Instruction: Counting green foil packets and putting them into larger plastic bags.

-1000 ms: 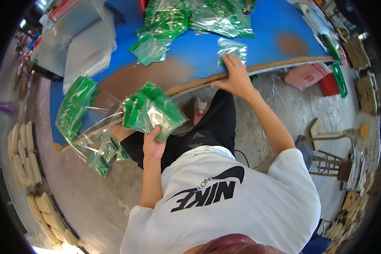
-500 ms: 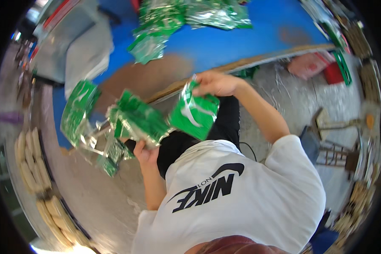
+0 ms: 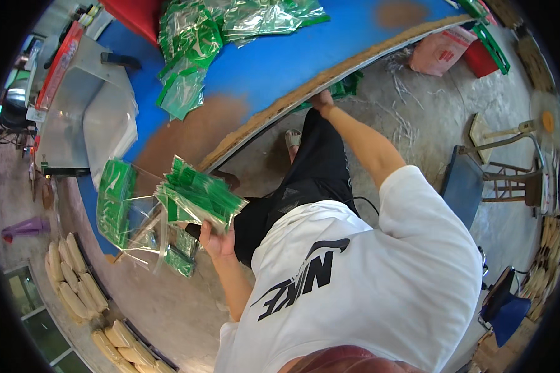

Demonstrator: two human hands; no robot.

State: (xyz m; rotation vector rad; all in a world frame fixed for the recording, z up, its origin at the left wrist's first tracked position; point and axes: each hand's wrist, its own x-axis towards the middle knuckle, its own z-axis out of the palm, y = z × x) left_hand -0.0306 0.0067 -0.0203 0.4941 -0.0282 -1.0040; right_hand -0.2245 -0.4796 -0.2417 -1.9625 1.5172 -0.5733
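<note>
My left hand [image 3: 218, 241] is closed on a stack of green-and-clear plastic bags [image 3: 199, 198], held in front of my lap near the table's corner. Stretched forward, my right hand [image 3: 322, 100] reaches to the underside of the table edge. Its fingers are hidden there, beside some green plastic bags [image 3: 347, 87] below the tabletop. Left of the held stack, a larger clear bag [image 3: 162, 245] containing green packets [image 3: 116, 202] hangs at the table's corner.
More green bags [image 3: 193, 43] are heaped on the blue table [image 3: 261, 68], which has a worn wooden edge. A metal machine [image 3: 78, 99] stands at the left. Right of the table are a pink bag [image 3: 438, 53] and a chair [image 3: 463, 183]. Filled sacks [image 3: 74, 280] lie lower left.
My right hand has moved away from my lap to below the table edge; the single green packet it held no longer shows. My left hand still holds the stack. The view has turned.
</note>
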